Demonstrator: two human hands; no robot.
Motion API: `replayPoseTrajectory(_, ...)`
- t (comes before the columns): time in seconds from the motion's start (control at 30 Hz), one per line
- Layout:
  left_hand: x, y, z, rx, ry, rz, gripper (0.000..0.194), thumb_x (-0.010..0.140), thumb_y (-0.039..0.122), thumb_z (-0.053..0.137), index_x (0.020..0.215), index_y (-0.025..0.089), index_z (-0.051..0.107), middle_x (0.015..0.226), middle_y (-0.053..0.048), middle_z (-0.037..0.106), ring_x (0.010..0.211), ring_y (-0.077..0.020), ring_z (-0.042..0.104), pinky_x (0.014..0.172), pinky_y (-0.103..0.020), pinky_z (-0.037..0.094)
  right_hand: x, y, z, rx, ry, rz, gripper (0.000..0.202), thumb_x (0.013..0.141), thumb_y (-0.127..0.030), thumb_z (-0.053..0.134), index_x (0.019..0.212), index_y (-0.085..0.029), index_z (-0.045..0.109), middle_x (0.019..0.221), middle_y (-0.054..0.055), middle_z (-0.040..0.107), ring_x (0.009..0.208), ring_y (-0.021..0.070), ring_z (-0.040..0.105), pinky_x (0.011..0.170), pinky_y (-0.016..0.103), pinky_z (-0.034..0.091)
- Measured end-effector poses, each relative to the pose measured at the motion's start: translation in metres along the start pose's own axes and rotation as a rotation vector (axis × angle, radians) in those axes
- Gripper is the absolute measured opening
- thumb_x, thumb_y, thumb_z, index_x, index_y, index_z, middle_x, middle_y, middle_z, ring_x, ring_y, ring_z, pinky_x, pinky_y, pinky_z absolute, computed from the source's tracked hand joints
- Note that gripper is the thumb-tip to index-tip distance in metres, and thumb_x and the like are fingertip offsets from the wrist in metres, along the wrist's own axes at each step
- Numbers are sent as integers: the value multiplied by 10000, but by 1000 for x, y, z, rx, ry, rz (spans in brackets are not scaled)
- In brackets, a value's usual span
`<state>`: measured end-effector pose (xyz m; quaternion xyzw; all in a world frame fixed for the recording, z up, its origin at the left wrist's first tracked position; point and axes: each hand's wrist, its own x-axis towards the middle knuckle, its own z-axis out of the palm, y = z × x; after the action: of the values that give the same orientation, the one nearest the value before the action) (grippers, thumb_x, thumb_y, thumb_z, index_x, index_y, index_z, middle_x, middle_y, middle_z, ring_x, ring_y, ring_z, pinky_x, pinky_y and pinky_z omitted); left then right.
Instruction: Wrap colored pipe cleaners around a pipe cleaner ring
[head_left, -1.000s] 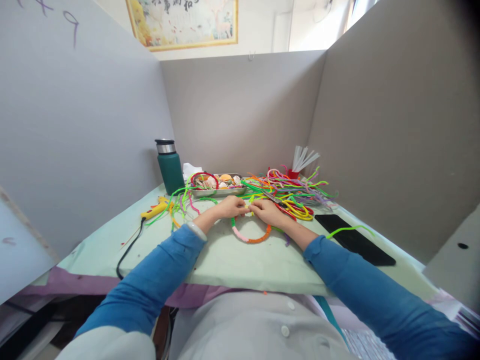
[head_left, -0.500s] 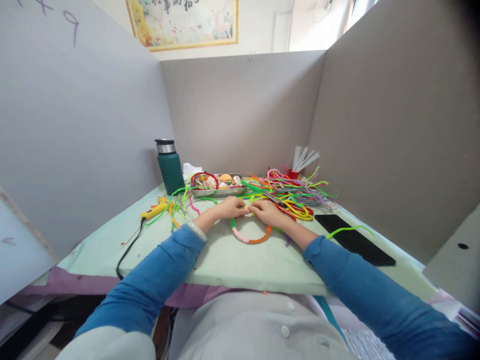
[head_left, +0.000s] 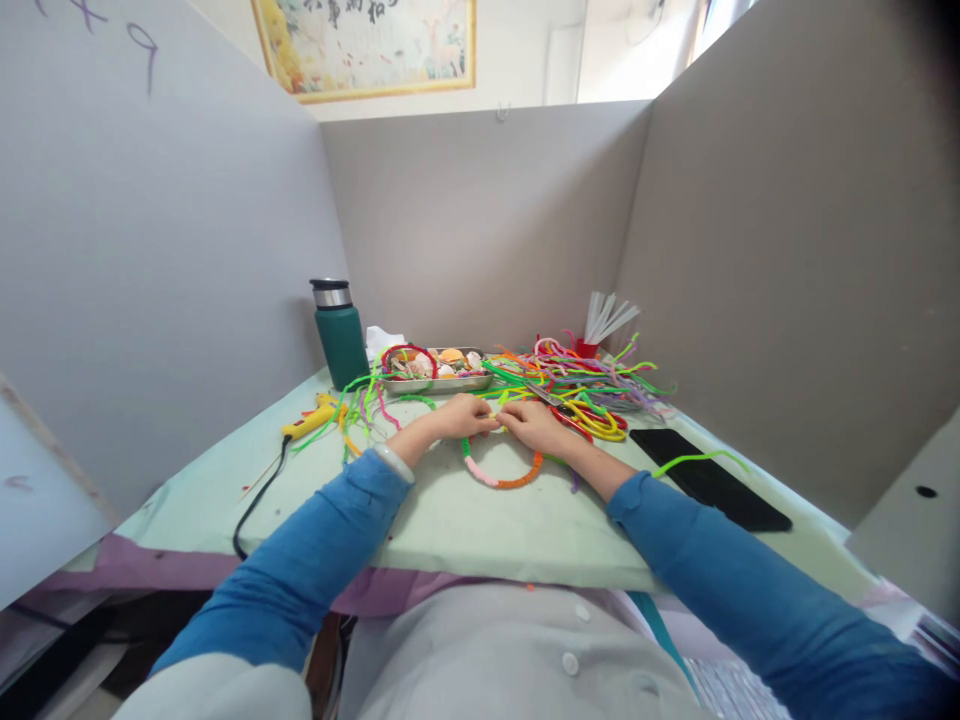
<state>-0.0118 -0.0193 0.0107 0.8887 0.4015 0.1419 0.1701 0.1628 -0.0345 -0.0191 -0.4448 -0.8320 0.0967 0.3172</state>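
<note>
A ring wrapped in coloured pipe cleaners [head_left: 499, 484], with green, pink and orange stretches, hangs below my fingers over the table. At its far side my left hand [head_left: 463, 415] pinches the ring, fingertips closed on a yellow part. Close beside it, almost fingertip to fingertip, my right hand [head_left: 531, 424] is also closed on the ring's yellow part. My fingers hide much of the ring's top. Just behind the hands lie loose green and yellow pipe cleaners [head_left: 517, 393].
A metal tray [head_left: 450, 384] of shells stands behind, near a green bottle [head_left: 341, 345]. The yellow glue gun [head_left: 311, 420] lies left with its cord. Scissors [head_left: 546, 396] rest on the pipe-cleaner heap. A red cup [head_left: 586, 349] holds white sticks; a black phone-like slab [head_left: 709, 480] lies right.
The light green end standing up between my fingertips has dropped lower. Both hands stay in nearly the same place on the ring.
</note>
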Motion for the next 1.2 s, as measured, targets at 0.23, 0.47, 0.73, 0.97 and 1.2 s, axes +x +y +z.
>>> replayPoseTrajectory(0.23,0,0,0,20,1,4,364,744,452,484,649,119,593,497,8,535,483,-88,448,481,-185,309,0,-1,-1,-6,-5,-8,285,833,-283,428,660,-135,600,620,9,574,574,97,451,530,213,259)
replayPoseTrajectory(0.47,0,1,0,27,7,2,345,736,439,493,640,120,586,483,15,514,481,-83,432,472,-181,298,0,-1,0,-17,1,-16,274,831,-271,432,675,-139,615,631,12,583,578,98,455,536,215,263)
replayPoseTrajectory(0.73,1,-1,1,79,3,27,344,755,428,474,622,125,570,501,9,533,489,-86,432,481,-190,290,1,2,2,-39,1,-19,276,831,-279,433,682,-143,621,640,16,589,579,100,457,531,217,259)
replayPoseTrajectory(0.97,1,-2,2,64,-5,18,331,755,416,477,625,127,574,495,12,531,484,-88,437,497,-197,299,1,2,2,-48,-7,-23,282,830,-286,426,671,-141,609,639,18,586,579,99,455,524,217,250)
replayPoseTrajectory(1.2,1,-2,2,56,-5,25,327,753,411,482,624,124,570,484,14,523,471,-84,430,470,-194,281,1,3,2,-57,-16,-30,274,832,-279,423,686,-143,612,660,20,597,589,101,463,526,217,256)
